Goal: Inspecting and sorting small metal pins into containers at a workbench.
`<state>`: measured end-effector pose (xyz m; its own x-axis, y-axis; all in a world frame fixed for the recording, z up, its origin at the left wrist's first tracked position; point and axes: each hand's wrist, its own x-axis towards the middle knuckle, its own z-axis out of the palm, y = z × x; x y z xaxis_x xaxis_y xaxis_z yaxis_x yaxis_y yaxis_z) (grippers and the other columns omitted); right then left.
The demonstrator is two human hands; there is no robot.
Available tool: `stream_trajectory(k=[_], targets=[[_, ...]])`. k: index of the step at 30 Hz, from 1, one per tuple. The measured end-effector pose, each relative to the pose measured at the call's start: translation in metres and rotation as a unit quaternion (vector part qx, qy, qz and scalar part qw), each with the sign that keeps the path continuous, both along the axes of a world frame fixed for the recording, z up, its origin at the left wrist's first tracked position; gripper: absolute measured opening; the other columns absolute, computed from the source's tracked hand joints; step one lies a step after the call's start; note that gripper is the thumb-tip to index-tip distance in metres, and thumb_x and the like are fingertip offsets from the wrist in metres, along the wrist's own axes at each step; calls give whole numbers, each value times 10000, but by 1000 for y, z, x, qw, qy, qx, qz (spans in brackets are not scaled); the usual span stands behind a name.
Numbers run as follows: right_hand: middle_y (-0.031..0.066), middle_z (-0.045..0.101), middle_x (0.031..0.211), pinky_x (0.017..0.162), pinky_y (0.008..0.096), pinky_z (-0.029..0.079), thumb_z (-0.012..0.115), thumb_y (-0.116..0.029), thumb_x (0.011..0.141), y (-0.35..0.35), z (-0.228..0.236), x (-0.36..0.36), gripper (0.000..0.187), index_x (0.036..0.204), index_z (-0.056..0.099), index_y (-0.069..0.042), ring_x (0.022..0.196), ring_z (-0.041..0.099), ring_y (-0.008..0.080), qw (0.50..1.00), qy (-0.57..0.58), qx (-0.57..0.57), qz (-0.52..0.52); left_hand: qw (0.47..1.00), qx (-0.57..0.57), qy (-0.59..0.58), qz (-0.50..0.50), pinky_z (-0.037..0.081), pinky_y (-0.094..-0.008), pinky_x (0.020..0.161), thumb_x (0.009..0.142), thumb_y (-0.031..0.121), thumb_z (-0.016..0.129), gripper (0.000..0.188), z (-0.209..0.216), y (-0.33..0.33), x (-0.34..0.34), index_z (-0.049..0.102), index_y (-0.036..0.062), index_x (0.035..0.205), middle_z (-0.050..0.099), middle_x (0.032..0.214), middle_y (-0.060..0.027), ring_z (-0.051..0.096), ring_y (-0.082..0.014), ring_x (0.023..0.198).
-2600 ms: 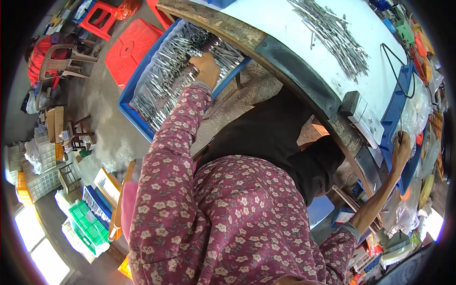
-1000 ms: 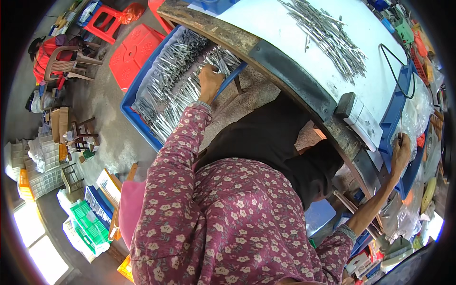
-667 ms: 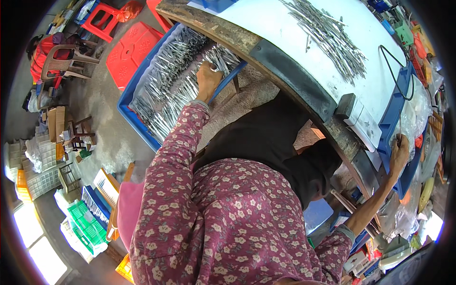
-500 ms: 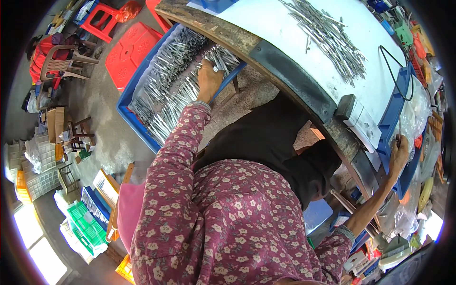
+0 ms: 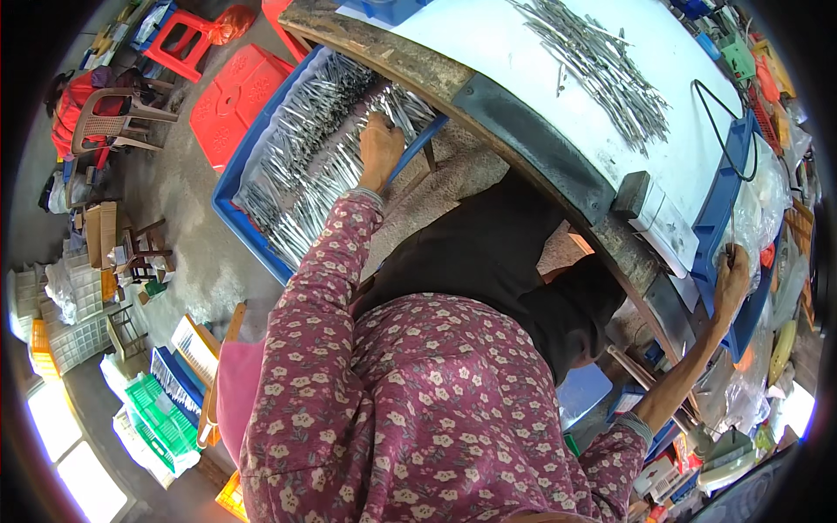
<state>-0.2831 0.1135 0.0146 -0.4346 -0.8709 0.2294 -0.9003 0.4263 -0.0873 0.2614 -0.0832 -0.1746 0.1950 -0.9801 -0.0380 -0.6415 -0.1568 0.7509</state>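
Note:
My left hand (image 5: 380, 155) is over the near edge of a blue tray (image 5: 228, 202), its fingers curled down among the thin silvery metal rods (image 5: 318, 205). The fingertips are hidden, so I cannot make out what they grip. Rows of these rods fill the tray, which has a pale liner. Far to the right, my right hand (image 5: 732, 283) is closed around a thin, dark, upright rod-like piece (image 5: 731, 254), beside a long blue tray (image 5: 739, 187) at the table's right end.
A loose pile of metal rods (image 5: 602, 74) lies on the white tabletop (image 5: 488, 57). A dark block (image 5: 631, 193) and a white box-shaped piece (image 5: 664, 234) sit near its edge. Red stools (image 5: 234, 109) stand beyond the left tray. Clear plastic bags (image 5: 767, 205) crowd the right.
My left hand has shifted slightly left and down; the bright metal pieces seen at its fingertips before no longer show there. My right hand stays in about the same place.

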Motion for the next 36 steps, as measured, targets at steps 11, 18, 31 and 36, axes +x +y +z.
stream_trajectory(k=[11, 18, 31, 36], targets=[[168, 590, 955, 773, 368, 427, 531, -119, 836, -2, 2, 4, 198, 1019, 544, -42, 884, 576, 322, 1000, -4, 3, -6, 895, 9, -326, -304, 512, -443, 673, 689, -11, 539, 646, 53, -13, 24, 402, 215, 1279, 487, 1089, -234, 601, -383, 810], [171, 581, 911, 769, 354, 423, 533, -104, 831, 0, 2, 0, 184, 997, 543, -24, 850, 572, 301, 1000, -20, -8, 4, 893, -43, -310, -323, 523, -422, 661, 711, 100, 630, 591, 36, -15, 35, 418, 152, 1260, 513, 1063, -191, 607, -361, 809], [174, 584, 915, 768, 354, 422, 521, -93, 832, -2, 4, 7, 173, 986, 541, -19, 856, 573, 306, 1000, -18, -8, -3, 881, -92, -304, -351, 547, -403, 654, 762, -11, 516, 459, 41, -3, 27, 521, 152, 1191, 527, 1061, -172, 627, -341, 761], [172, 589, 898, 763, 356, 426, 524, -96, 831, -1, 6, 10, 168, 977, 545, -17, 842, 574, 308, 1000, -13, -6, -10, 880, -80, -257, -391, 549, -376, 615, 749, -59, 501, 469, 42, 0, 27, 547, 149, 1168, 516, 989, -157, 628, -304, 718]])
